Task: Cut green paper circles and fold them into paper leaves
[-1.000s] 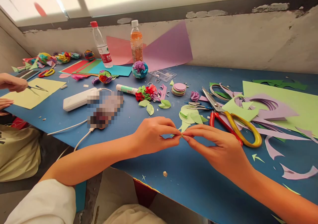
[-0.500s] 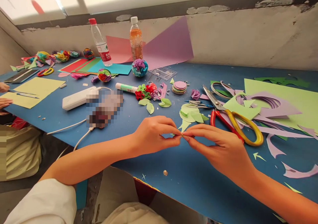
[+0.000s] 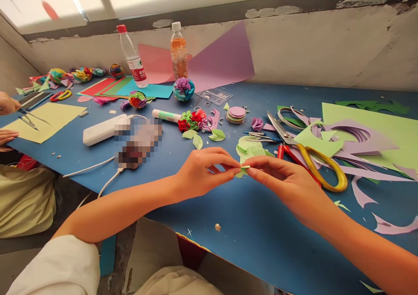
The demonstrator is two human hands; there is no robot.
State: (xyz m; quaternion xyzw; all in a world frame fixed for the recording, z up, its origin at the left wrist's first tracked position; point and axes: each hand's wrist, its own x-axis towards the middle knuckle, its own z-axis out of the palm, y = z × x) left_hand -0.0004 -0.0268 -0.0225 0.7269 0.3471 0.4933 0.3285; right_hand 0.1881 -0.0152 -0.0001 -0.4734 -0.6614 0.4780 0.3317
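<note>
Between my fingertips is a small piece of light green paper (image 3: 244, 167), mostly covered by the fingers. My left hand (image 3: 209, 171) pinches its left side, and my right hand (image 3: 284, 177) pinches its right side. Both hands are closed, just above the blue table. Right behind them lie light green paper circles and folded pieces (image 3: 250, 149). Several folded green paper leaves (image 3: 197, 141) rest farther left. Large scissors (image 3: 305, 157) with yellow handles lie beyond my right hand, over a red-handled tool (image 3: 302, 166).
Purple paper scraps (image 3: 355, 136) spread at the right over a light green sheet (image 3: 392, 125). A glue stick (image 3: 165, 116), a paper ball (image 3: 183, 89) and two bottles (image 3: 179, 53) stand or lie farther back. A white power bank (image 3: 104, 130) is left. Another person's hand (image 3: 8, 103) holds a compass.
Both hands have shifted slightly up, and more of the green paper between the fingertips now shows. At far left, the other person's hand has risen with the compass.
</note>
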